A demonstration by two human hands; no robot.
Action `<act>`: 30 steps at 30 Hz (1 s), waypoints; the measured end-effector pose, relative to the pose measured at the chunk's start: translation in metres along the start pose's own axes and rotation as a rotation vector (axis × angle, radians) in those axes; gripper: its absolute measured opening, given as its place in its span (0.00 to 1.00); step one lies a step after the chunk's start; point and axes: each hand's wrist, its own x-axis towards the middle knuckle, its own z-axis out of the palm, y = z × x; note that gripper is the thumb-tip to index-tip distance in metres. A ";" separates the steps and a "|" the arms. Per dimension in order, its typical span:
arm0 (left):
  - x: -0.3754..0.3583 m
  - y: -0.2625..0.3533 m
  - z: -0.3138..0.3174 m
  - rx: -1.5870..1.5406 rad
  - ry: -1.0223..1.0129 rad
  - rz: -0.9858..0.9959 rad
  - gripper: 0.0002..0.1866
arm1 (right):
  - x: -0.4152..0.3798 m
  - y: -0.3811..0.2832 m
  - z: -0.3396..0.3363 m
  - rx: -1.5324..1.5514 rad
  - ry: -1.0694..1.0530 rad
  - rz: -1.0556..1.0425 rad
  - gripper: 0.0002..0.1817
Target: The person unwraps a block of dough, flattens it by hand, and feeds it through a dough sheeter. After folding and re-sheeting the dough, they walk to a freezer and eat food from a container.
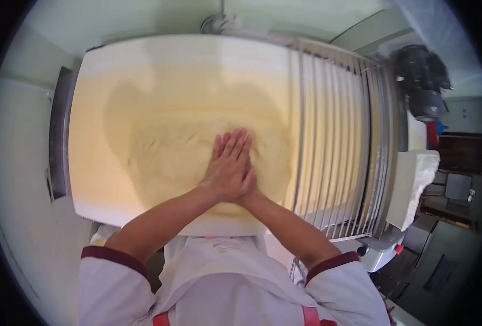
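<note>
A broad, flattened slab of pale dough lies on the light work table. My left hand is laid over my right hand, both towards the right part of the dough. The left fingers are stretched out flat and close together, pointing to the far side. Most of my right hand is hidden under the left; what shows of it looks flat against the dough. Neither hand grips anything. Shallow dents and creases mark the dough's far side.
A metal rack of parallel bars stands at the table's right end. Beyond it are a white block with a rough edge and a dark machine. A coiled cable lies behind the table. My apron is at the near edge.
</note>
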 end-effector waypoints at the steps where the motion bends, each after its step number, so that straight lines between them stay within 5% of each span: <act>1: -0.004 -0.002 0.001 0.000 0.020 0.010 0.42 | -0.002 0.001 0.002 0.009 0.019 -0.012 0.50; 6: 0.019 0.001 0.002 -0.135 0.108 0.025 0.40 | 0.005 0.035 -0.005 -0.016 0.118 -0.006 0.50; 15: 0.102 0.035 0.036 0.014 0.073 0.125 0.39 | 0.022 0.079 -0.032 -0.180 -0.042 0.086 0.50; 20: 0.036 0.010 0.008 -0.129 -0.110 0.157 0.40 | -0.018 0.062 -0.016 -0.198 -0.021 0.219 0.50; 30: -0.069 -0.031 -0.006 0.232 -0.103 0.020 0.38 | -0.028 0.065 0.000 -0.144 0.132 0.260 0.47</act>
